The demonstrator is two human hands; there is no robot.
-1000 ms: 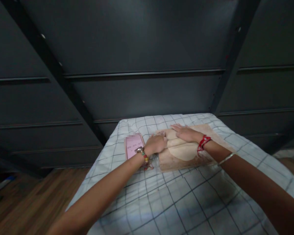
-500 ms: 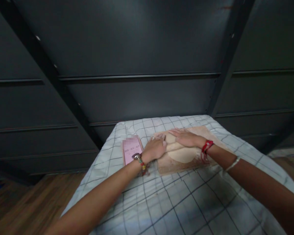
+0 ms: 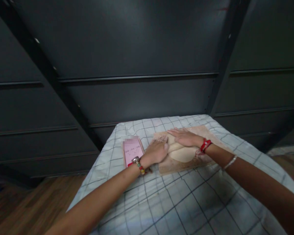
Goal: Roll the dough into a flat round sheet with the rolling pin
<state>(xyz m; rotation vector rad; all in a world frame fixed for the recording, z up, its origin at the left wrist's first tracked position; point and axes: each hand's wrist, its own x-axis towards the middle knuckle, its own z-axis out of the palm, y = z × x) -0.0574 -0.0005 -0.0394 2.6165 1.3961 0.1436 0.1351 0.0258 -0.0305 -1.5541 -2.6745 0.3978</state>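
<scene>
A pale round sheet of dough [image 3: 182, 155] lies on a floury wooden board [image 3: 170, 168]. Across the dough runs a smooth pale rolling pin [image 3: 175, 146], its ends covered by my hands. My left hand [image 3: 158, 150] presses over the left end, fingers stretched forward and thumb toward the pin. Over the right end rests my right hand [image 3: 186, 137], palm down, its fingers flat and reaching to the left. Neither hand has its fingers wrapped round the pin. The far part of the dough is partly hidden by the hands and pin.
A phone [image 3: 133, 150] with a pink timer screen lies left of the board, close to my left wrist. A white checked cloth [image 3: 159, 202] covers the table. Beyond its far edge stands a dark metal panel wall [image 3: 142, 98]. Wooden floor [image 3: 41, 202] shows at the left.
Both hands stay on the rolling pin, shifted only slightly. My left hand sits a little nearer to me and further right. The camera view has moved slightly.
</scene>
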